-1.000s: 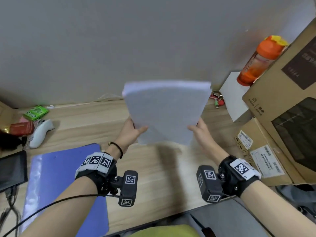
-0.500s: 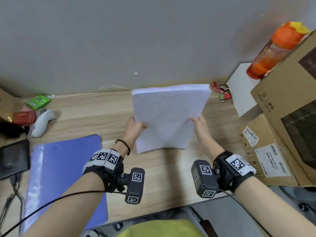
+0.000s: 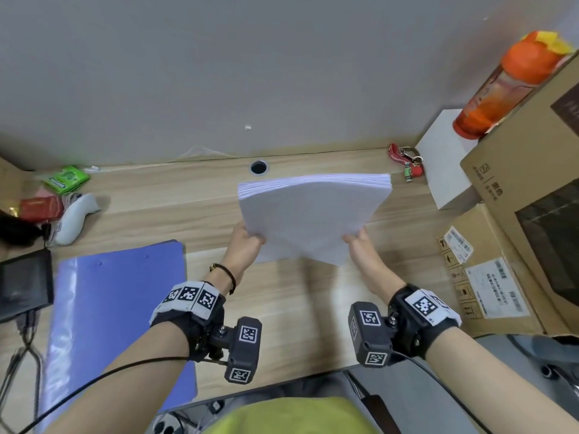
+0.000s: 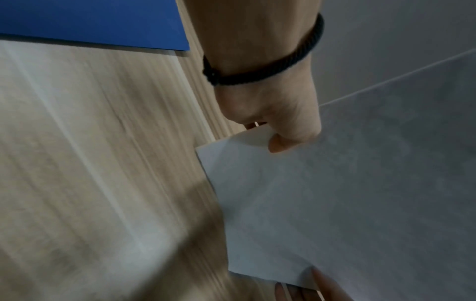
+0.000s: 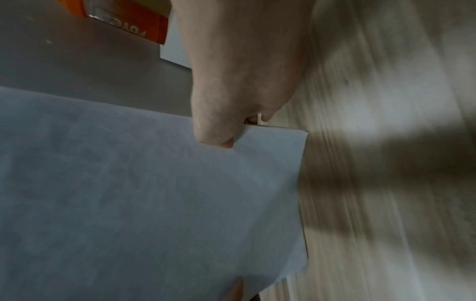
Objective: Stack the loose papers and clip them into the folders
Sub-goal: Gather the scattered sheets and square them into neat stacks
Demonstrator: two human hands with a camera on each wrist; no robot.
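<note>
Change: since a second ago we have lowered the paper stack [image 3: 313, 214] from in front of the wall toward the table [image 3: 194, 208], and its far end now tips away from us.
Left grip: our left hand [image 3: 242, 245] pinches the stack's near left corner, thumb on top, fingers underneath.
Right grip: our right hand [image 3: 360, 249] pinches the near right corner the same way.
Stack position: held in the air above the table's middle, near edge low, far edge raised; whether the near edge touches the wood we cannot tell.
Handling: we judge the stack thick and fairly heavy, yet limp and slippery sheet to sheet. It sags between our hands, so hold both corners firmly, or support it from below.
Folder: one blue folder [image 3: 119, 308] lies closed and flat to the left, apart from the stack.
Count: one stack, one folder in view, two hands.
Farther off: cardboard boxes [image 3: 488, 264] stand at the right, one orange bottle [image 3: 507, 86] on top, and keys [image 3: 407, 161] by the wall.
</note>
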